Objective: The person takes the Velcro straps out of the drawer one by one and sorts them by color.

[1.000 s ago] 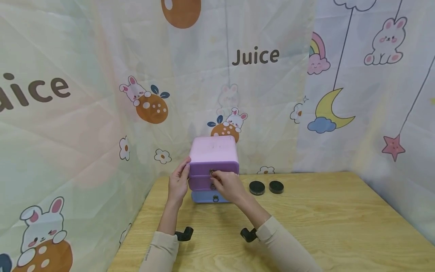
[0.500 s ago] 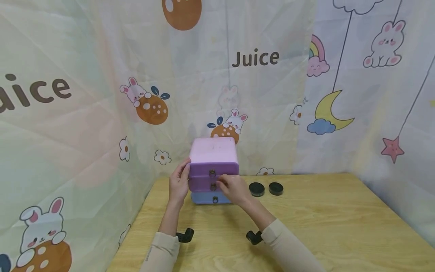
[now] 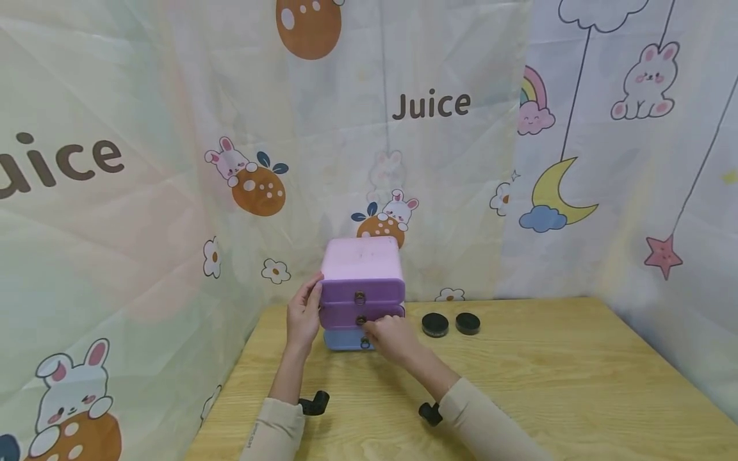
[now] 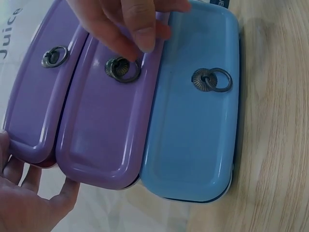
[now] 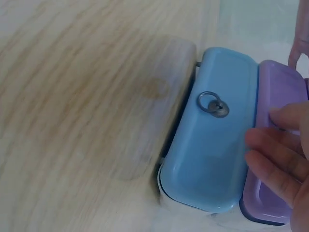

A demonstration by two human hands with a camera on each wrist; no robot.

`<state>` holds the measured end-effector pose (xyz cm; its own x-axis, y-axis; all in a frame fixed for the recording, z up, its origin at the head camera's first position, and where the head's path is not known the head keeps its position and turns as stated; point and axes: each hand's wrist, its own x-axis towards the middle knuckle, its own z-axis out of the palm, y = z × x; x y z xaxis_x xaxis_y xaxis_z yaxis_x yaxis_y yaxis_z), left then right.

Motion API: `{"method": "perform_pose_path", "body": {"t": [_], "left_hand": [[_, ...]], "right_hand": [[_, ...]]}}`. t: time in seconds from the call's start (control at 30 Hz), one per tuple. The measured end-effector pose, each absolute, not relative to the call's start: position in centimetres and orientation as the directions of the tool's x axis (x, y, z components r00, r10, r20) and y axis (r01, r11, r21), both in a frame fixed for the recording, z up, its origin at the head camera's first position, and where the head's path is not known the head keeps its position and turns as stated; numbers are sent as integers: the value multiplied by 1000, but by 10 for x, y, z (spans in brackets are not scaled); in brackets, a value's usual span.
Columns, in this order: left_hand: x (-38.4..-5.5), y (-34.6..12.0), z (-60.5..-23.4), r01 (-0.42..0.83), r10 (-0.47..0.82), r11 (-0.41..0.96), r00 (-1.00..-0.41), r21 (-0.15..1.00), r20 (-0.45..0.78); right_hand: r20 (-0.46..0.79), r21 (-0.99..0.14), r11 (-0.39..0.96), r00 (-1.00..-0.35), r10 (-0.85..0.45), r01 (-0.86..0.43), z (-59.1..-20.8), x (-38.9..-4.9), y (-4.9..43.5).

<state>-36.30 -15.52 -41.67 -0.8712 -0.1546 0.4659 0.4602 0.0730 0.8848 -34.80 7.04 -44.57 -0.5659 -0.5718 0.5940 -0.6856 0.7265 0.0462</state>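
A small chest of drawers point(image 3: 363, 259) has a pink top, a purple top drawer point(image 3: 340, 292), a purple middle drawer point(image 4: 104, 116) and a blue bottom drawer point(image 4: 190, 130). Each drawer front carries a dark metal ring pull. The left hand point(image 3: 302, 317) rests against the chest's left side, its fingertips at the edges of the two purple drawers. The right hand point(image 3: 394, 339) is in front of the middle drawer. Its thumb and index fingertip are right at the middle ring pull point(image 4: 126, 71), which hangs down; the other fingers are loosely bent over the blue drawer's upper edge.
Two round black lids or discs point(image 3: 435, 324) point(image 3: 467, 323) lie on the wooden table point(image 3: 548, 384) to the right of the chest. A printed cloth point(image 3: 450, 179) with rabbits and the word Juice hangs behind and at both sides. Black camera mounts stick out at both wrists.
The right hand has let go of the top drawer's ring pull and moved down to the middle one. The left hand has stayed at the chest's left side.
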Motion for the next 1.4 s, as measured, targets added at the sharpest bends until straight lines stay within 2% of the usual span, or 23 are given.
{"method": "perform_pose_path", "body": {"t": [0.17, 0.27, 0.5, 0.83, 0.93, 1.13, 1.4], "left_hand": [[-363, -154, -416, 464, -158, 76, -868, 883, 470], [-362, -153, -416, 463, -164, 77, -868, 883, 469], [-362, -153, -418, 479, -173, 72, -858, 875, 484], [-362, -152, -417, 482, -177, 79, -855, 873, 488], [-363, -153, -417, 481, -179, 77, -855, 873, 487], [-362, -154, -417, 482, -172, 77, -856, 873, 488], [-362, -154, -416, 480, -178, 82, -855, 873, 487]], "right_hand": [[625, 65, 712, -527, -575, -699, -448, -348, 68], [628, 74, 721, -529, -571, -689, -450, -348, 68], [598, 126, 764, -566, -568, -633, -452, -347, 63], [567, 64, 803, -641, -518, -593, -441, -342, 53], [590, 86, 807, -623, -514, -585, -441, -342, 52], [661, 103, 786, -548, -512, -610, -440, -342, 53], [645, 77, 743, -536, -545, -665, -441, -340, 57]]}}
